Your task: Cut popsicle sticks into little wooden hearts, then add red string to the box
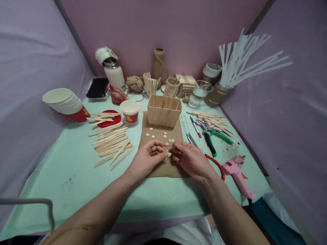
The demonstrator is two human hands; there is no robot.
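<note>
Over a brown cardboard sheet (163,172), my left hand (150,154) pinches a small pale wooden piece (169,154) between thumb and fingertips. Just to its right, my right hand (190,158) has its fingers curled and its thumb against them; whatever they may hold is hidden. Several similar small wooden pieces (165,133) lie scattered on the cardboard beyond my hands. Behind them stands a box made of craft sticks (163,117), with a scalloped upper edge.
Loose craft sticks (112,141) and a paper cup (130,117) are on the left. To the right lie scissors (191,139), a marker (196,127), green-handled cutters (209,143), red handles (216,165) and a pink glue gun (237,173). A water glass (198,97) stands at the back.
</note>
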